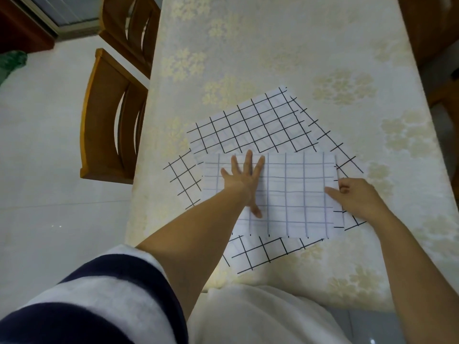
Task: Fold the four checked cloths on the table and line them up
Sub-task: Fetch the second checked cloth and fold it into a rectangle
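A white cloth with faint grey-blue checks (pixel 295 194) lies folded as a rectangle on top of the pile. My left hand (pixel 244 180) presses flat on its left part, fingers spread and straight. My right hand (pixel 355 194) holds the cloth's right edge, thumb on top and fingers curled at the edge. Beneath it lie white cloths with black checks: one spread out at the back (pixel 253 125), another showing at the front (pixel 260 252) and left (pixel 185 180). How many cloths lie beneath, I cannot tell.
The table (pixel 273 45) wears a cream cloth with pale flower prints and stretches far ahead. Two wooden chairs (pixel 109 115) stand along its left side, another chair (pixel 432 33) at the right. The table's near edge is at my lap.
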### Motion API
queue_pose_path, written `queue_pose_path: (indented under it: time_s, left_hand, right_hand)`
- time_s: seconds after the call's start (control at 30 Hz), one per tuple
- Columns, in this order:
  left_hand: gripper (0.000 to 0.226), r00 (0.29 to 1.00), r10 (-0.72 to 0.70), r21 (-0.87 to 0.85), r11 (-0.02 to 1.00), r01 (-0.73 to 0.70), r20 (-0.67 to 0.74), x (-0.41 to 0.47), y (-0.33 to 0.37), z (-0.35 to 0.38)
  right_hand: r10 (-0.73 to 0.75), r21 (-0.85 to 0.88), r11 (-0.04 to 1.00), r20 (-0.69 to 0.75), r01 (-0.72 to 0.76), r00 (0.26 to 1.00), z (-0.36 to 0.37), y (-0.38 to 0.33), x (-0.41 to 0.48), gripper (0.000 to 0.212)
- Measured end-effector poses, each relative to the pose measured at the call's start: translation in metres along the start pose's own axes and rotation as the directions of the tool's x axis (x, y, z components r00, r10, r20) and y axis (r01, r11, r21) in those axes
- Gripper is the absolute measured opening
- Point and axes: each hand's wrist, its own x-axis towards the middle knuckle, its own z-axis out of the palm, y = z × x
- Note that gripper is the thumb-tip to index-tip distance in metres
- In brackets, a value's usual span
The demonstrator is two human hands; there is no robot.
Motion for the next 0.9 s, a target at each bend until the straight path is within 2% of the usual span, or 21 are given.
queue_pose_path:
  time_s: [0.13, 0.33, 0.37, 0.47, 0.53, 0.6, 0.7, 0.77, 0.9]
  left_hand:
    - [0.165, 1.0, -0.009, 0.006, 1.0, 0.009, 0.006, -0.001, 0.001, 0.0]
    - [0.164, 1.0, 0.017, 0.03, 0.999, -0.017, -0.02, -0.003, -0.004, 0.0]
    - [0.163, 0.999, 0.029, 0.028, 0.999, -0.028, -0.041, -0.005, -0.006, 0.001]
    - [0.156, 0.988, 0.066, -0.066, 0.995, -0.076, -0.142, -0.013, -0.017, 0.012]
    - [0.145, 0.972, 0.061, -0.193, 0.975, -0.107, -0.229, -0.02, -0.032, 0.022]
    - [0.122, 0.955, 0.008, -0.309, 0.945, -0.104, -0.298, -0.027, -0.052, 0.033]
    - [0.086, 0.931, -0.111, -0.472, 0.879, -0.072, -0.349, -0.039, -0.084, 0.047]
    - [0.073, 0.911, -0.207, -0.616, 0.785, -0.064, -0.358, -0.045, -0.099, 0.054]
    - [0.057, 0.891, -0.333, -0.813, 0.578, -0.065, -0.308, -0.056, -0.118, 0.06]
  right_hand:
    - [-0.077, 0.052, 0.995, -0.133, 0.085, 0.988, 0.004, -0.01, -0.015, 0.027]
    - [-0.191, 0.134, 0.969, -0.128, 0.208, 0.973, 0.01, -0.043, -0.031, 0.011]
    - [-0.213, 0.145, 0.962, -0.127, 0.231, 0.969, 0.01, -0.048, -0.033, 0.012]
    - [-0.279, 0.113, 0.949, -0.135, 0.294, 0.951, 0.013, -0.066, -0.037, 0.043]
    - [-0.322, 0.093, 0.938, -0.13, 0.335, 0.938, 0.018, -0.082, -0.043, 0.046]
    - [-0.376, 0.085, 0.918, -0.114, 0.386, 0.92, 0.028, -0.102, -0.05, 0.047]
    - [-0.497, 0.067, 0.863, -0.054, 0.5, 0.866, 0.057, -0.139, -0.056, 0.038]
    - [-0.554, -0.004, 0.833, -0.003, 0.554, 0.833, 0.085, -0.162, -0.055, 0.045]
    - [-0.514, -0.055, 0.85, 0.129, 0.524, 0.848, 0.149, -0.194, -0.044, 0.061]
